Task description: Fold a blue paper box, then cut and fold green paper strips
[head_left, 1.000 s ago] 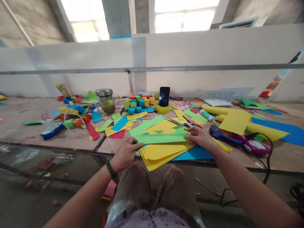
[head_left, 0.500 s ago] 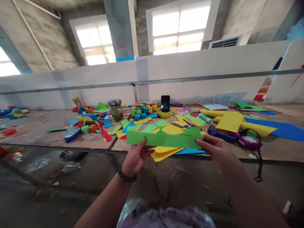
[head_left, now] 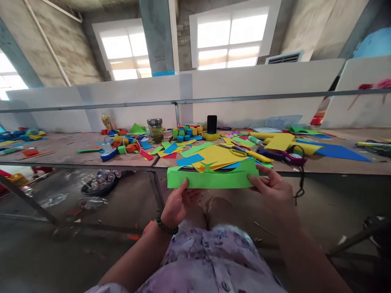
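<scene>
A folded green sheet (head_left: 210,180) is stretched level between my two hands, just in front of the table's front edge. My left hand (head_left: 179,203) pinches its lower left part, thumb in front and fingers behind. At its right end my right hand (head_left: 271,187) is closed on the sheet with thumb and fingers. Yellow sheets (head_left: 218,156) and a blue strip (head_left: 190,159) lie on the table just beyond the green sheet. Scissors with yellow handles (head_left: 238,152) rest on the yellow sheets.
On the table (head_left: 137,164) stand a lidded glass jar (head_left: 156,132), small coloured blocks (head_left: 186,134) and an upright phone (head_left: 211,124). A glue gun (head_left: 110,152) lies left. Rolled yellow sheets (head_left: 305,147), a blue sheet (head_left: 342,153) and a purple tool (head_left: 293,158) lie right.
The view has tilted down and shifted back, showing more of my lap. The green sheet is now nearer to me, off the table's edge. Both hands keep their hold; the scissors' yellow handles now show.
</scene>
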`<state>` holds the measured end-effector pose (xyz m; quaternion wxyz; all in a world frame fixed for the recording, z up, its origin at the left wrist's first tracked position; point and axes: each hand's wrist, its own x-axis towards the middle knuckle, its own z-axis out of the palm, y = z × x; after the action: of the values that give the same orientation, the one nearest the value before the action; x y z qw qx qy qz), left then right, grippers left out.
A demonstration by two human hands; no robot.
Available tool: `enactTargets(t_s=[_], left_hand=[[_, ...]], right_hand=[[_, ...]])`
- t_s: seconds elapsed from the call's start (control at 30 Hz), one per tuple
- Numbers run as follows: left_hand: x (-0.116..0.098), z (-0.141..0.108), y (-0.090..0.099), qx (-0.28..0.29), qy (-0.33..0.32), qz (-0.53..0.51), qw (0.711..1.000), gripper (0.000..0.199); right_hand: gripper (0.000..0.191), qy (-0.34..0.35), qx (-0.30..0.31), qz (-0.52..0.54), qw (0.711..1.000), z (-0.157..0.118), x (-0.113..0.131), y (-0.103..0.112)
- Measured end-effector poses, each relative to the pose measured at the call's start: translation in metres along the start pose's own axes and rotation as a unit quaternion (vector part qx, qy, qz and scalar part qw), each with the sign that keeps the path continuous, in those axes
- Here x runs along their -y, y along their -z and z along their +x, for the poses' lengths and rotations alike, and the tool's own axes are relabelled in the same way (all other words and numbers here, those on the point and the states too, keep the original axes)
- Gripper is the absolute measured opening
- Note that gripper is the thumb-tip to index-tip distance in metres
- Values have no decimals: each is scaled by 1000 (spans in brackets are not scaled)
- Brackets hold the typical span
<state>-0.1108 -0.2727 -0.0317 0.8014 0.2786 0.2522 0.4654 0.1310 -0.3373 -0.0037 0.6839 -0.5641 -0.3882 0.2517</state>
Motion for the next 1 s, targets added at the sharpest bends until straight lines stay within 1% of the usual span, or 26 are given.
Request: enactTargets(t_s=[0.1,0.2,0.3,0.43,0.53,0.6,0.67,0.7,0.73,0.8,0.83,0.9,0.93,1.0], left_hand=[[7,-7,0,1,-11,3,1000,22],[15,-10,-3,-25,-32,-21,999,21],[26,-12,-4,-47,-55,-45,996,18],[38,-10,1,-51,-78,-40,995,20],[35,-1,2,-48,-79,-14,996,22],[21,11,-1,-41,-81,26,996,22],[0,30,-5,-32,-98,115,988,21],[-13,43,-8,-30,-115,200,973,19],[-26,56,-10,-28,-129,306,943,15],[-52,85,-12,-29,-132,368,920,10],[-64,100,-12,-26,-133,398,907,11],[-84,126,-8,-29,-145,456,878,14],[-92,138,-5,-35,-159,483,861,17],[-103,156,3,-54,-195,525,826,29]], right_hand=[[58,11,-3,-24,1000,-8,2,6],[45,29,-3,-33,999,-11,-2,10],[38,39,-15,-55,998,-15,-7,11],[35,39,-22,-92,995,-19,-13,11],[39,49,-25,-107,993,-10,-11,10],[40,70,-39,-119,990,8,-4,9],[39,101,-45,-145,983,34,7,6],[38,116,-43,-156,980,50,12,4],[38,129,-38,-158,978,68,16,0],[39,131,-17,-149,980,105,19,-10],[39,126,-4,-146,981,124,17,-17],[39,107,24,-153,982,157,4,-30],[38,95,38,-161,982,171,-6,-36],[36,70,63,-189,977,193,-29,-46]])
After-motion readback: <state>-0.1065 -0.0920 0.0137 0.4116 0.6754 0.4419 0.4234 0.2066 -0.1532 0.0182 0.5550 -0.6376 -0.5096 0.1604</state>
